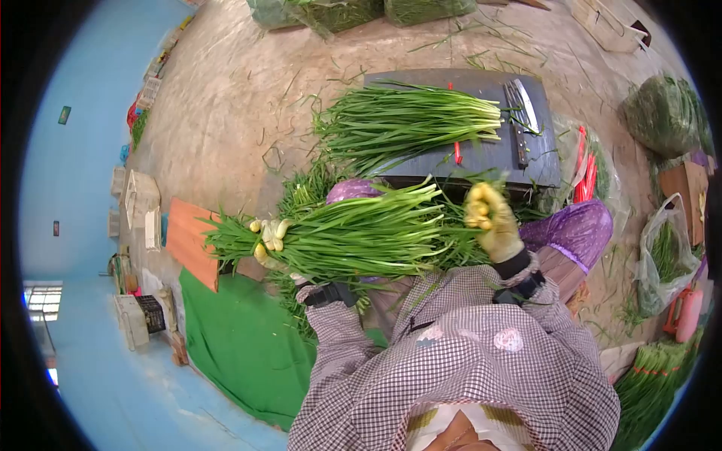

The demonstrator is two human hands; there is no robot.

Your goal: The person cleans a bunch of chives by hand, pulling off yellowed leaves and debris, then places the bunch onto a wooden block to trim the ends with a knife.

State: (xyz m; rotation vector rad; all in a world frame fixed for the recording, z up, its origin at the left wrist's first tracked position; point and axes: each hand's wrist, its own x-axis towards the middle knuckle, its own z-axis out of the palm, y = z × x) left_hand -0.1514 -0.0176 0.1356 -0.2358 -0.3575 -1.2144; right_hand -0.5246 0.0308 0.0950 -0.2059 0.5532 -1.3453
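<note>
My left hand (271,239), in a yellow-tipped work glove, is wrapped round the leafy end of a bunch of garlic chives (361,229). The bunch lies across above my lap, pale stem ends pointing right. My right hand (492,222), gloved the same way, is raised just right of those stem ends with its fingers curled in; what they hold, if anything, is hidden. Beyond, a second pile of garlic chives (417,120) rests on a dark board (541,161), over a red tie (457,150). Knives (520,124) lie at the board's right side.
Loose leaves (301,192) are heaped beside my knees. A bag with red ties (585,169) is right of the board. Farther right are bagged greens (662,116), a plastic bag (665,255) and tied bunches (654,376). A green cloth (233,338) and orange board (192,240) lie left.
</note>
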